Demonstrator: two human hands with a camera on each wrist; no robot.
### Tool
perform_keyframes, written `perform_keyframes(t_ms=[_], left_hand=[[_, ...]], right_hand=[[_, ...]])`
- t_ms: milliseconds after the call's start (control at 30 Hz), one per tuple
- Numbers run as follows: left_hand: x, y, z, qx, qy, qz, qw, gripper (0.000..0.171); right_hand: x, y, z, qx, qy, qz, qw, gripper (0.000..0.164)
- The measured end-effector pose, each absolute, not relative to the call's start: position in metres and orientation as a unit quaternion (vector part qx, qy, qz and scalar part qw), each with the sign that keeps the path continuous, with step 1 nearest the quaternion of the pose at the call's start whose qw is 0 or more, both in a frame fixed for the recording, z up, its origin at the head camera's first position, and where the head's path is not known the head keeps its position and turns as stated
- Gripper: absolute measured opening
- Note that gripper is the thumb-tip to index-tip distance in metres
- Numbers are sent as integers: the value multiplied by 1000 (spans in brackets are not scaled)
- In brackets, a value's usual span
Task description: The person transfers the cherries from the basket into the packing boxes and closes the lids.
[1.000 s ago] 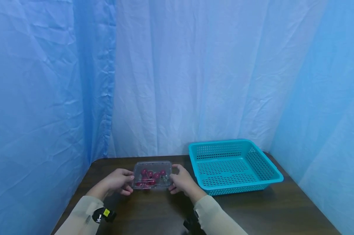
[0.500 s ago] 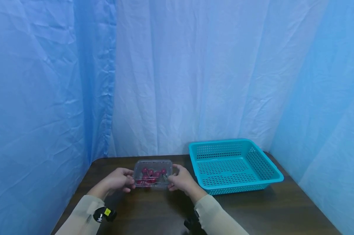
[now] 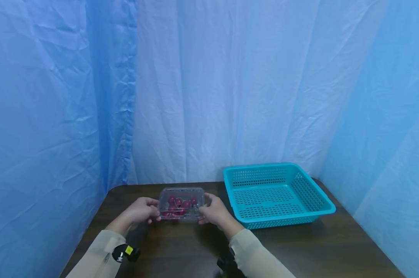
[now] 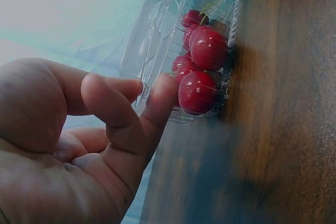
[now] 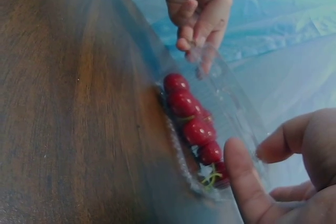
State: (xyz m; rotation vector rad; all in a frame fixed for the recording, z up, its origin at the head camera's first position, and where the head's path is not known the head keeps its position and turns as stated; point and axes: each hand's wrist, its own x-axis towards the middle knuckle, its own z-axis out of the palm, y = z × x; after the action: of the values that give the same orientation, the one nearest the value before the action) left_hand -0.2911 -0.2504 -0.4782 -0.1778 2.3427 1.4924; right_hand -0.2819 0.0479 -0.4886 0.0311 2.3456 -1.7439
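A clear plastic clamshell box [image 3: 181, 193] lies between my two hands on the left part of the table, with several red cherries [image 3: 179, 202] inside. My left hand [image 3: 142, 210] grips its left end, the fingertips at the rim in the left wrist view, where glossy cherries [image 4: 198, 92] show through the wall. On the opposite end, my right hand [image 3: 214, 211] holds the box with thumb and fingers. Green stems [image 5: 212, 177] show at that end in the right wrist view. Whether the box's underside touches the table cannot be told.
A turquoise plastic basket [image 3: 235, 204] with perforated walls stands to the right of the box, close to my right hand. Beneath everything is a dark wooden table [image 3: 181, 251]. Pale blue curtains [image 3: 209, 96] hang behind and at both sides.
The clamshell box has shifted slightly up in the head view, its front edge tipping a little. My left fingers have drawn in closer on its end. The basket stays in place.
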Motion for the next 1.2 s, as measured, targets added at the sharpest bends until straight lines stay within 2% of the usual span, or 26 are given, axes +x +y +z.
perform_keyframes(t_ms=[567, 933, 1100, 1200], left_hand=[[-293, -246, -484, -77, 829, 528, 167, 61], [-293, -249, -484, -79, 827, 532, 163, 55], [-290, -254, -478, -76, 852, 497, 147, 58], [-287, -257, -470, -58, 874, 467, 117, 60]], right_hand=[[-278, 46, -489, 25, 795, -597, 104, 77], [-280, 50, -489, -16, 808, -577, 115, 71], [-280, 49, -484, -27, 867, -491, 75, 71], [-278, 47, -479, -28, 897, -440, 45, 73]])
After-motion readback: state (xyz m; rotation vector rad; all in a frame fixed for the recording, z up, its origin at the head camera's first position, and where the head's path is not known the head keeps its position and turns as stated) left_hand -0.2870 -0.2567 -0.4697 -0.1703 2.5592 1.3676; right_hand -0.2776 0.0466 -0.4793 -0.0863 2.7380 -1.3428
